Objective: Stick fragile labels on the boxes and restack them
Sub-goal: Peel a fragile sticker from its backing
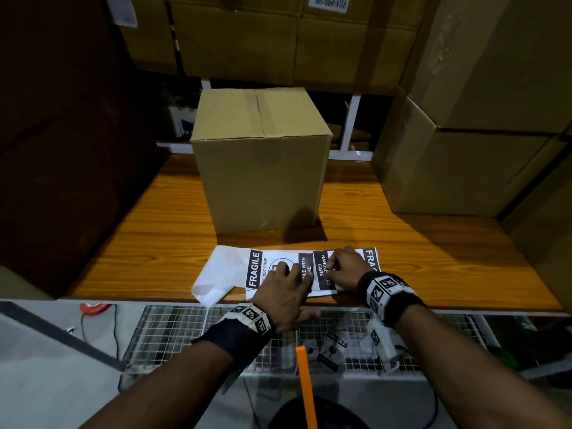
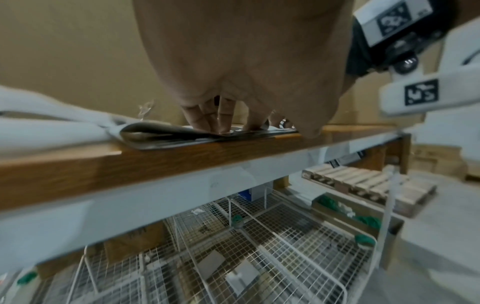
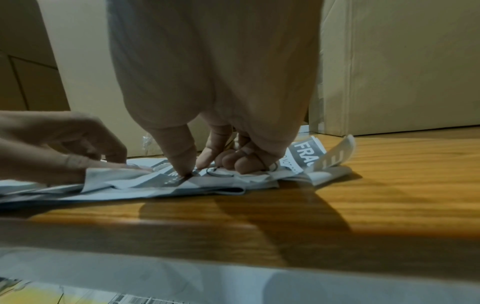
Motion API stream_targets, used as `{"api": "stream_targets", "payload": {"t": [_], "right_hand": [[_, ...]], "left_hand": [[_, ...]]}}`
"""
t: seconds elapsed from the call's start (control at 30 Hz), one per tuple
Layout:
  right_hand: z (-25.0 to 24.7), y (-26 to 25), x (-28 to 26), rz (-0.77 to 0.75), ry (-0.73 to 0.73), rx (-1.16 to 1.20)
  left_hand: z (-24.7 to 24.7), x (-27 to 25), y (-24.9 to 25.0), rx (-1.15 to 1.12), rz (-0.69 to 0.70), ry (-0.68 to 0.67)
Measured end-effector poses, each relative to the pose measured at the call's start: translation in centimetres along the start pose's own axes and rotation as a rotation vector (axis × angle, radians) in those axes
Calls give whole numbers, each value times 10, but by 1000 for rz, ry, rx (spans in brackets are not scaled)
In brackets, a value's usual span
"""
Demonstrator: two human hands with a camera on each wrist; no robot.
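fragile labels (image 1: 280, 270): loose overlapping sheets w/ black FRAGILE / HANDLE WITH CARE bars, lying flat at the near edge of the tabletop, at 6 o'clock from the box; kept close prob. so both hands reach w/o leaning.
left hand (image 1: 286, 291): fingers straight and spread, pressing flat on the left sheet; judged as an anchor so the pile doesn't slide while the other hand picks.
left fingertips (image 2: 223, 121): down on the paper stack right at the table edge.
right hand (image 1: 343, 269): fingers curled, thumb and forefinger tips working at the edge of the HANDLE WITH CARE label (image 1: 322, 269); looks like lifting a corner to peel. Whether it's actually nipped between the tips, can't tell.
right thumb (image 3: 182, 152): tip pushed down onto the dark bar; other fingers tucked under.
curled sheet end (image 3: 335, 156): at 3 o'clock of the right hand, flipped up off the wood.
cardboard box (image 1: 261, 156): taped shut, upright mid-table, at 12 o'clock of the labels, front face bare, so no label on this side yet.
wooden tabletop (image 1: 433, 261): work surface.
stacked cartons (image 1: 464, 150): at 2 o'clock, well apart from the labels.
wire rack (image 1: 173, 332): below table edge, at 6 o'clock.
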State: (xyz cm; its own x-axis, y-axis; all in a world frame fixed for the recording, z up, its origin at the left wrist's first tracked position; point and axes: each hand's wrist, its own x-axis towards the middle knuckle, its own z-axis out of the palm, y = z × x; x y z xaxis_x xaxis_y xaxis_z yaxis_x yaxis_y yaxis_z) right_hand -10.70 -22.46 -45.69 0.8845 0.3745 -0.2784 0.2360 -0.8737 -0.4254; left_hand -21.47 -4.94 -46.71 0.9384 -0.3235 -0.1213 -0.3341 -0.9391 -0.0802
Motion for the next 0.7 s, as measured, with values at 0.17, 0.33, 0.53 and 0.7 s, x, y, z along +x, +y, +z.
{"api": "stream_targets", "payload": {"t": [0.17, 0.33, 0.53, 0.7], "right_hand": [[0, 4, 1, -15, -1, -4], [0, 5, 2, -10, 9, 7], [1, 4, 0, 5, 12, 23], [-1, 2, -4, -14, 17, 38]], "left_hand": [[-3, -1, 3, 68, 12, -39], [-5, -1, 7, 123, 4, -70], [-5, 0, 12, 188, 4, -83], [-7, -1, 9, 229, 28, -130]]}}
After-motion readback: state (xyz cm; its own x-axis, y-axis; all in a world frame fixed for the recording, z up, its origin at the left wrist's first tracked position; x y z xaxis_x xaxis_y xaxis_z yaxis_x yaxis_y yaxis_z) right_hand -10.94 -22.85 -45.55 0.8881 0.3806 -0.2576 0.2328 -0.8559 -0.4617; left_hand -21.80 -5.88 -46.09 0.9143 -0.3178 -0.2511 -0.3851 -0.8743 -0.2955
